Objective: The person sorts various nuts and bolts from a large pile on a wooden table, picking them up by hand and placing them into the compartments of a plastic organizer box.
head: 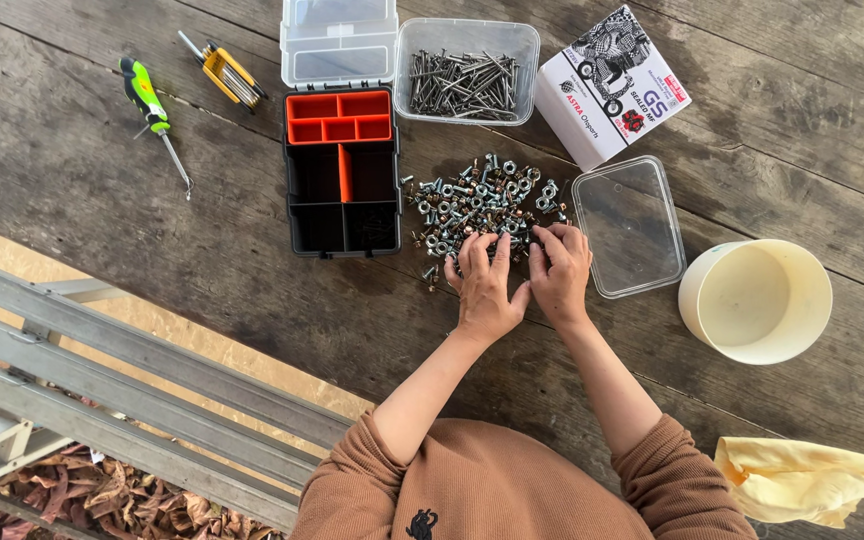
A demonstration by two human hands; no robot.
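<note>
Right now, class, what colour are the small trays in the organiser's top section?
Orange, in the organiser, seen in the head view.

A loose heap of small silver nuts and bolts (pixel 477 205) lies spread on the weathered wooden bench (pixel 202 260), some coppery pieces mixed in, near edge under fingers.

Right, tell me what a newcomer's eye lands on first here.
Both hands, left hand and right hand, dig into a loose pile of nuts and bolts mid-table. Just left stands an open black organizer box with orange dividers; a cream bucket sits at right.
</note>
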